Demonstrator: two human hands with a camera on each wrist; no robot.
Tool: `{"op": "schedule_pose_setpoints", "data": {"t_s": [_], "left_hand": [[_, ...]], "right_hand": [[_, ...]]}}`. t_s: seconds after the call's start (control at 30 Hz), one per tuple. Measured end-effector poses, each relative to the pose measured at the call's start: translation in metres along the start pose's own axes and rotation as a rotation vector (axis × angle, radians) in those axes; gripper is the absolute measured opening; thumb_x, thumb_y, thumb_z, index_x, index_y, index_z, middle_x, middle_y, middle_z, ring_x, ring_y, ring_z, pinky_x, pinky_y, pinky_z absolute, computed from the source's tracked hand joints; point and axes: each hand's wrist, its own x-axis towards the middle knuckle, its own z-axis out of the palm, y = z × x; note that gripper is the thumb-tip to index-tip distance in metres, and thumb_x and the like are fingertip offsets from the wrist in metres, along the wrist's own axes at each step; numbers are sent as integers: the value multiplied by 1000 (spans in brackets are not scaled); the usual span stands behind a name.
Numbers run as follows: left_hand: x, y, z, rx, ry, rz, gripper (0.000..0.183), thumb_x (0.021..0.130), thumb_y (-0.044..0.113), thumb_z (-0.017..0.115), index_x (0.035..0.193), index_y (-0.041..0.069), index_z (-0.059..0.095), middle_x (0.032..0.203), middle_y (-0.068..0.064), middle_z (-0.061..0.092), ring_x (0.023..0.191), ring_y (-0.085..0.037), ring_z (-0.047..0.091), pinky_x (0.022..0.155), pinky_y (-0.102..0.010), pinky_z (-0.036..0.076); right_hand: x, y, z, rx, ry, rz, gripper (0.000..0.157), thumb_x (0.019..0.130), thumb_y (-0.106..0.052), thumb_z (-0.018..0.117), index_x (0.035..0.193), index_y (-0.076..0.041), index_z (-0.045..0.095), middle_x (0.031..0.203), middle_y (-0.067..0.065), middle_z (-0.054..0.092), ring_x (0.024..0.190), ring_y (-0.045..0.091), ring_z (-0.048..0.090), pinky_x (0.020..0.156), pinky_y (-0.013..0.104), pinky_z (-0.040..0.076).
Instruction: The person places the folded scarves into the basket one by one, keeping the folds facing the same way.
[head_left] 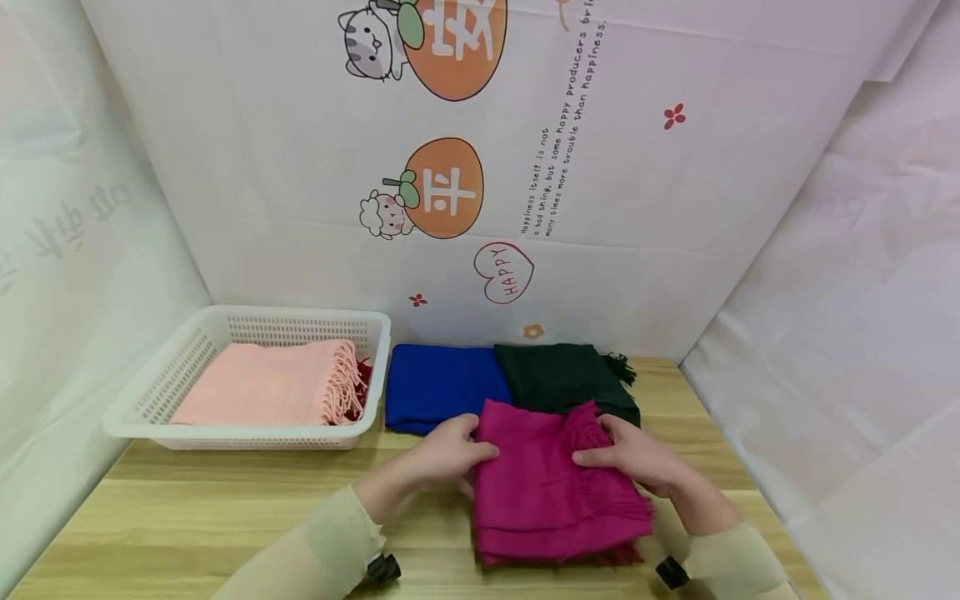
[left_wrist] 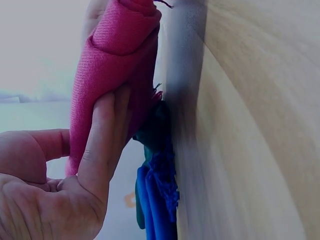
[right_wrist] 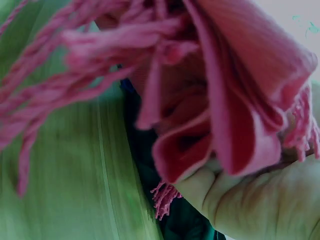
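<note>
A folded magenta scarf with fringed ends is held up off the table between both hands. My left hand grips its left edge, thumb on top and fingers underneath, as the left wrist view also shows of the scarf and hand. On the fringed side, my right hand pinches the opposite edge, its thumb on the upper face. Folded layers and loose fringe of the scarf fill the right wrist view, hiding most fingers of the right hand.
Behind the scarf lie a folded blue scarf and a dark green scarf, side by side by the back wall. At left, a white plastic basket holds a pink fringed scarf with dark red fringe beside it. White printed sheets surround the wooden table.
</note>
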Motion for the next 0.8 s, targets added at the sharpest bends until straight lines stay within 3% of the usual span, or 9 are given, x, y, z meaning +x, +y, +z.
{"op": "schedule_pose_setpoints", "data": {"t_s": [0.17,0.57,0.8], "left_hand": [[-7,3,-7,3,3,0,34,106,18,72,128,-4,57,101,-16,76,82,-29,79,59,-47,67],[-15,10,-25,-8,4,4,37,108,22,72,128,-4,56,98,-17,78,80,-31,81,61,-48,67],[-22,16,-38,2,28,32,37,110,22,69,130,-5,55,98,-17,78,79,-32,81,62,-48,68]], "right_hand": [[1,-6,7,21,16,-23,71,106,-22,79,149,12,35,122,19,72,105,28,76,87,37,65],[4,-18,19,58,40,-42,76,106,-24,80,153,12,31,117,18,77,101,28,79,86,38,66],[10,-30,29,40,84,-62,67,105,-26,81,146,9,41,117,17,77,102,26,78,87,36,65]]}}
